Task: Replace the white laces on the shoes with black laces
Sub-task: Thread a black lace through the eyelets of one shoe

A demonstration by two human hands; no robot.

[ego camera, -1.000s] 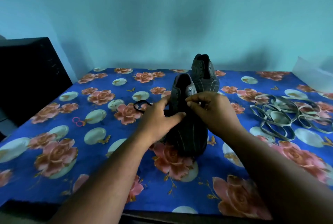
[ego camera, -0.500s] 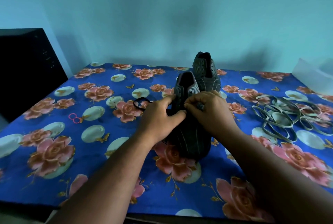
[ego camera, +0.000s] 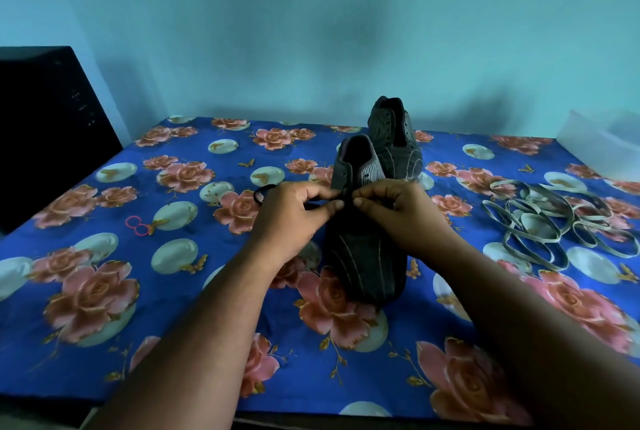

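Near shoe [ego camera: 363, 256] sits mid-table, toe toward us, opening away; we can't read any brand or writing on it, only pale stripes across the dark upper. Black lace [ego camera: 265, 191]: a loop pokes out left of the left hand, and a short dark run shows between thumb and forefinger, heading toward the eyelet area; the rest is hidden by the hands. Left hand [ego camera: 291, 218] has its fingers curled, thumb and forefinger pinching that lace right at the shoe's throat. Right hand [ego camera: 401, 211] is curled too, fingertips meeting the left's over the tongue; we cannot tell whether it pinches the lace or the shoe edge. Second shoe [ego camera: 394, 138] stands just behind the first, touching or nearly so, no lace visible. White laces [ego camera: 554, 221] lie in a loose tangle well to the right, apart from both shoes. Floral blue tablecloth [ego camera: 104, 256] has open room on the left half and in front of the shoe; the front edge runs under our forearms. Small pink rings [ego camera: 136, 225] lie left of the hands. Black box [ego camera: 45, 124] stands off the table's left edge, translucent container [ego camera: 602, 149] at far right corner.
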